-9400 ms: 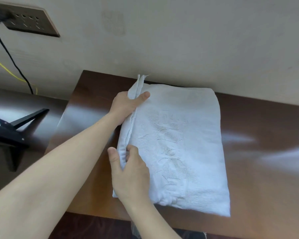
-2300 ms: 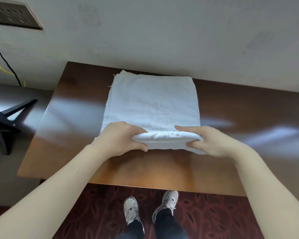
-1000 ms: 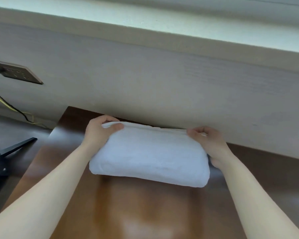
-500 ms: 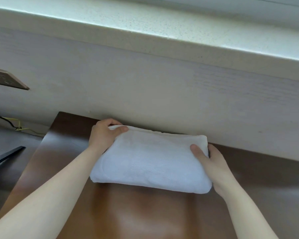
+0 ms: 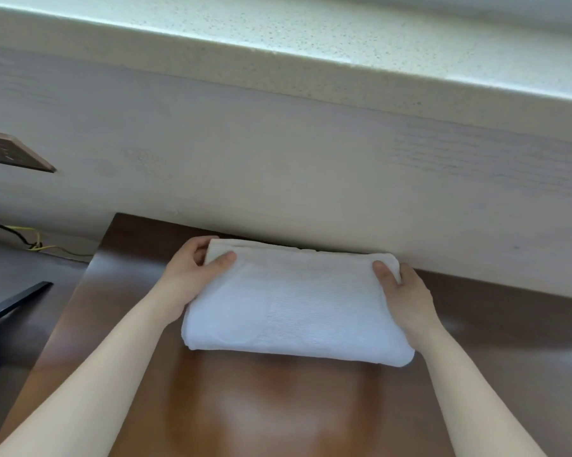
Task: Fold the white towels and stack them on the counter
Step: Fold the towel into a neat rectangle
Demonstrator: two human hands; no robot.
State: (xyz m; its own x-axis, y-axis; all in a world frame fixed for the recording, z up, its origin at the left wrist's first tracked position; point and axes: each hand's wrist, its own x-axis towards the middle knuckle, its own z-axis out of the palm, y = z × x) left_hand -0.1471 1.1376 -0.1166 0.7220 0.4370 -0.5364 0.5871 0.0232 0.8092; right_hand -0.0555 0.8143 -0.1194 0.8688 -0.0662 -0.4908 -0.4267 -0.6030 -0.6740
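While both hands clamp its far corners, folded white towel [image 5: 294,311] lies on brown table [image 5: 271,407], far edge against wall [image 5: 278,166]. Left hand [image 5: 192,275]: thumb on top, fingers curled round far-left corner. Right hand [image 5: 406,295]: thumb on top, fingers wrapped round right end. Speckled counter [image 5: 344,37] above, far side.

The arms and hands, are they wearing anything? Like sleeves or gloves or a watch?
No. The left hand and right hand have no gloves. The left forearm and right forearm are uncovered down to the picture's lower edge: no sleeves, no watch, no bracelet. No rings show either, though some fingers are hidden behind the white towel.
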